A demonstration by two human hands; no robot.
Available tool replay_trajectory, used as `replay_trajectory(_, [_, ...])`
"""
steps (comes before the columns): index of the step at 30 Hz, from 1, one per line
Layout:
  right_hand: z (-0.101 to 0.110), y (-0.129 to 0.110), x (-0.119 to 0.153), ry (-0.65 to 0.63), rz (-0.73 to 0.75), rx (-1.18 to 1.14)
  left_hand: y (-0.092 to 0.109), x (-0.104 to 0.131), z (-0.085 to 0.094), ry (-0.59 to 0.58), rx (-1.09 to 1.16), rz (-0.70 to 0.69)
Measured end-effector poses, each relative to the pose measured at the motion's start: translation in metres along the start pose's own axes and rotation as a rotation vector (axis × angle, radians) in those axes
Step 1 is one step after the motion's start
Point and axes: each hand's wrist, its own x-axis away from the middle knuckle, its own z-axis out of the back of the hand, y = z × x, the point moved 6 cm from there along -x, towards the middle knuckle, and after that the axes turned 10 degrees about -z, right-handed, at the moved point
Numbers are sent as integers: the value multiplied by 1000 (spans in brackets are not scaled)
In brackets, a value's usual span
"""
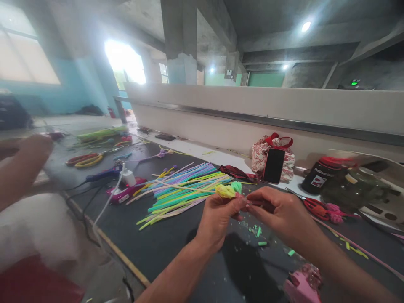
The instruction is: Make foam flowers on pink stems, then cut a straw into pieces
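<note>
In the head view, my left hand [219, 216] is closed around the base of a small bunch of yellow and green fuzzy pieces [225, 190]. My right hand [274, 210] meets it from the right, its fingers pinched together at the pinkish lower part of the bunch. What lies between the right fingertips is too small to make out. Just left of my hands, many coloured fuzzy stems [183, 189] lie spread on the dark table [176, 244]. Small green cut bits [259, 231] are scattered below my hands.
Red-handled scissors [315, 208], a dark jar [320, 174] and a pink tape dispenser [303, 284] are at the right. A phone [273, 166] leans on a patterned bag [287, 160]. Pliers [90, 160] and a blue glue gun [102, 174] lie left, near another person's arm [28, 164].
</note>
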Motion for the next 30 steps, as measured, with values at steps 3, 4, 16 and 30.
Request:
replay_trajectory(3, [2,0,0,-21,-39,-15,0,0,1,-8,18,39])
replay_trajectory(4, [3,0,0,-27,-52,-15,1,0,0,-22,17,46])
replay_trajectory(16, [3,-19,15,149,156,195,3,0,-7,-66,14,-5])
replay_trajectory(30, [-3,-21,-4,199,190,111,19,-4,-1,165,154,-145])
